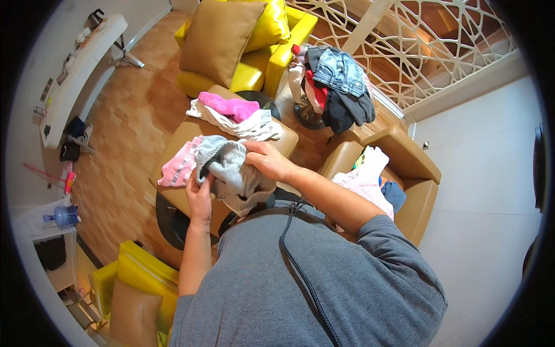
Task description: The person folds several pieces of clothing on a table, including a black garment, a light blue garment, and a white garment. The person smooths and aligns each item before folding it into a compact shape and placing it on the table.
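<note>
Both hands grip a light grey knit garment with a gathered, elastic-looking waistband, held up in front of my body. My left hand pinches its lower left edge, thumb on the near side. On the other side of the opening, my right hand has the band between thumb and fingers. A brownish-grey part of cloth hangs below; I cannot tell if it belongs to the same piece. Beneath lies a tan padded ottoman. On it are a folded pink garment, a white garment and a magenta garment.
A heap of clothes with denim shorts sits on a stand ahead right. More clothes lie on a tan armchair at my right. Yellow armchairs stand ahead and behind left. A white wall shelf runs along the left.
</note>
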A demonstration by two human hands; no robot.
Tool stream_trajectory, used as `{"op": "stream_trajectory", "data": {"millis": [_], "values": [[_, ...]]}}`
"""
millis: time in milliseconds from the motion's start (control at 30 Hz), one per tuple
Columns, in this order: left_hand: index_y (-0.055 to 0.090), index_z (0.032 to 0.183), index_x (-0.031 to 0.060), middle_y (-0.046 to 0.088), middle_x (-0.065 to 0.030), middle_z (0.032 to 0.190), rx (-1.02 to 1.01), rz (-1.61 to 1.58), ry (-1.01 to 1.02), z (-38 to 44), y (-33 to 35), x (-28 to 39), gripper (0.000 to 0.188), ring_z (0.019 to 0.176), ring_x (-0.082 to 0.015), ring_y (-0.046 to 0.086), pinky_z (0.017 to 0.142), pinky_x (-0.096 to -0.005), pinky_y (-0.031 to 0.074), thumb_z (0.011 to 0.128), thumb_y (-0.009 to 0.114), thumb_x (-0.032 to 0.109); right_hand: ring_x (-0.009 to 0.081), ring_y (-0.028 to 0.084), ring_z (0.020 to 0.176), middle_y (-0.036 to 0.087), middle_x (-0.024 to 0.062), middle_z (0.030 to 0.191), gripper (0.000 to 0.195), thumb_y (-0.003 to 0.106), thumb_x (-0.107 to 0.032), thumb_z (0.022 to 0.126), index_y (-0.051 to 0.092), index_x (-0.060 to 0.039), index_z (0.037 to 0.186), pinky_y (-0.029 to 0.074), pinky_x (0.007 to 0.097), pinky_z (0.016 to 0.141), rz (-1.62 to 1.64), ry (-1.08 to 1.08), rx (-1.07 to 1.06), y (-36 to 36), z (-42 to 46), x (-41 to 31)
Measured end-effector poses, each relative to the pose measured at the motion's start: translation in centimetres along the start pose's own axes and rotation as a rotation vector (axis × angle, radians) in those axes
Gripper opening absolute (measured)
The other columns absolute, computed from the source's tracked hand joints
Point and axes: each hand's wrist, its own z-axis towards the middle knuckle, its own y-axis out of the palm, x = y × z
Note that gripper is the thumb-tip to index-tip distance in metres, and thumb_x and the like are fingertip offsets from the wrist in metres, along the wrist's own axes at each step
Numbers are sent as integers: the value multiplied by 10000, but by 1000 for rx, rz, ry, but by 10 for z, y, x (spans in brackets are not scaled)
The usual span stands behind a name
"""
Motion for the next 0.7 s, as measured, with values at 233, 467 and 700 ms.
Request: {"op": "stream_trajectory", "data": {"millis": [233,467,700], "values": [[635,1228,-19,675,-16,1108,-82,-6,-158,4,9,1,267,992,-102,617,889,-281,491,970,624,46,385,610,1041,613,180,1105,331,659,-55,850,604,-27,1175,511,446,917,-640,-524,391,-2,-11,9],[675,1130,33,697,-14,1062,10,-117,-215,6,17,-29,180,951,-127,657,878,-293,511,975,628,112,384,621,1042,634,167,1047,357,668,-93,823,621,11,1161,511,454,914,-660,-392,1,29,3,67],[675,1101,43,678,5,1012,71,-169,-389,1,17,-25,222,875,-100,636,780,-266,519,960,697,213,357,648,963,665,187,963,208,636,-176,836,659,-15,967,520,448,847,-1060,-406,-94,27,21,110]]}}
